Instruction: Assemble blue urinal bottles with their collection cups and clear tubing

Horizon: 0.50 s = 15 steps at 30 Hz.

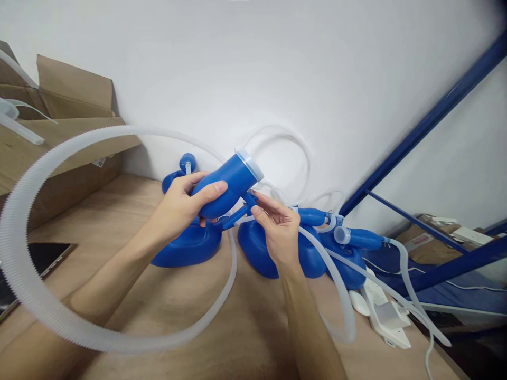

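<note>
My left hand (184, 198) is wrapped around a blue urinal cup (229, 182) with a translucent rim, tilted with its mouth to the upper right. Beside it, my right hand (280, 229) pinches a small blue plastic clip (249, 200) just under the rim; how it joins the cup is hidden. A ribbed translucent hose (13, 221) makes a wide loop around my left forearm. Below the hands, a blue bottle (188, 245) rests on the wooden table. Close by on the right lies another blue bottle (257, 250), partly covered by my right hand.
An open cardboard box (75, 132) with clear tubing stands at left, above a dark phone-like device (49, 258). More blue cups (362, 238) with hoses lie at right, near a white power strip (382, 311). A blue metal frame (428, 124) rises by the white wall.
</note>
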Available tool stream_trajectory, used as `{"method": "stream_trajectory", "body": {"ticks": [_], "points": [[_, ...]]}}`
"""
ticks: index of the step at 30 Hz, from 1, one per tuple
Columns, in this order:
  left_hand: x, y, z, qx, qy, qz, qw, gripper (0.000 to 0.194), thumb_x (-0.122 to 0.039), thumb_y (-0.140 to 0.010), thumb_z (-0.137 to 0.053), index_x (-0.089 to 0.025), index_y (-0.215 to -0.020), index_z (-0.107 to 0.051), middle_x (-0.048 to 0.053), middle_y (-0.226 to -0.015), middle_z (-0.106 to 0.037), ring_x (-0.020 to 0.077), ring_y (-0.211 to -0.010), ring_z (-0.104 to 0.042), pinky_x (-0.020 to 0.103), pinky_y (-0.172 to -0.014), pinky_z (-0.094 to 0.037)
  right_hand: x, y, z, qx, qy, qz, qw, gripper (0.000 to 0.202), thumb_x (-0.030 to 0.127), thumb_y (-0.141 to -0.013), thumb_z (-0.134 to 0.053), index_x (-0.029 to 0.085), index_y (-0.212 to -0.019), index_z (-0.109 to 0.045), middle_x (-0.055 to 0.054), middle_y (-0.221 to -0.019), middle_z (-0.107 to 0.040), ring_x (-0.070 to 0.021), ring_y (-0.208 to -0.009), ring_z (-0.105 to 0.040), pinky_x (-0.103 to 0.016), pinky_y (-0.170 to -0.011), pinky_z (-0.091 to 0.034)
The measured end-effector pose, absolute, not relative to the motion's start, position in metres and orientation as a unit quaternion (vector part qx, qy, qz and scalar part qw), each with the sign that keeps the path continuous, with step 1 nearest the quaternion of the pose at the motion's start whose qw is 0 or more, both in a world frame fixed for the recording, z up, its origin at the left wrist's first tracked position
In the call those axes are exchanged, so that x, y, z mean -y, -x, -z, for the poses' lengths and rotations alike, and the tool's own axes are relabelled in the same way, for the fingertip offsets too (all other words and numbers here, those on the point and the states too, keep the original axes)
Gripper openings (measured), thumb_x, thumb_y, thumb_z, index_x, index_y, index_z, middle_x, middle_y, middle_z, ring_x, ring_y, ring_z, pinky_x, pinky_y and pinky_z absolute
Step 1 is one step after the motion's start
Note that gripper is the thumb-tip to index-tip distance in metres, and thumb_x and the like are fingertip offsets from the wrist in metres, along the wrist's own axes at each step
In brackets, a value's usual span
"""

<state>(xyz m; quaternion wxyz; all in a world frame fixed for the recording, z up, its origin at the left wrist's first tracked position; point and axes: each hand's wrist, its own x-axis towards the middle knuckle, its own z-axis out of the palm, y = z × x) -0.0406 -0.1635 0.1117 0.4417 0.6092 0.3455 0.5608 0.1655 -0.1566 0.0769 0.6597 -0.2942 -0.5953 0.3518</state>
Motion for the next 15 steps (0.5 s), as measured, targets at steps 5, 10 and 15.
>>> {"method": "stream_trajectory", "body": {"ticks": [5,10,15], "points": [[0.1659,0.0410,-0.1152,-0.366,-0.608,-0.585,0.392,0.039,-0.055,-0.084,-0.078,-0.017,-0.086,-0.070,-0.001,-0.062,-0.058,0.0147,-0.051,-0.056,0.022,-0.041,-0.046,0.1609,-0.1669,-0.0743,0.660,0.279,-0.305,0.627,0.036,0.029,-0.089,-0.082,0.032,-0.125,-0.080,-0.003,-0.136,-0.076,-0.0272,-0.131,-0.071,-0.048,-0.116,-0.057],[0.1662,0.0438,-0.1146,-0.428,-0.640,-0.584,0.257,0.046,-0.055,-0.079,-0.083,-0.019,-0.107,-0.077,0.003,-0.087,-0.076,0.0198,-0.071,-0.067,0.023,-0.054,-0.052,0.1604,-0.1680,-0.0707,0.738,0.319,-0.182,0.566,0.040,0.026,-0.095,-0.074,0.031,-0.135,-0.074,-0.003,-0.147,-0.069,-0.0270,-0.140,-0.064,-0.048,-0.125,-0.049],[0.1667,0.0438,-0.1158,-0.401,-0.649,-0.592,0.260,0.048,-0.055,-0.079,-0.083,-0.018,-0.108,-0.077,0.004,-0.093,-0.077,0.0209,-0.077,-0.069,0.024,-0.059,-0.053,0.1602,-0.1697,-0.0786,0.669,0.294,-0.309,0.609,0.031,0.034,-0.095,-0.075,0.028,-0.125,-0.079,-0.004,-0.136,-0.076,-0.0264,-0.130,-0.071,-0.044,-0.110,-0.061]]}}
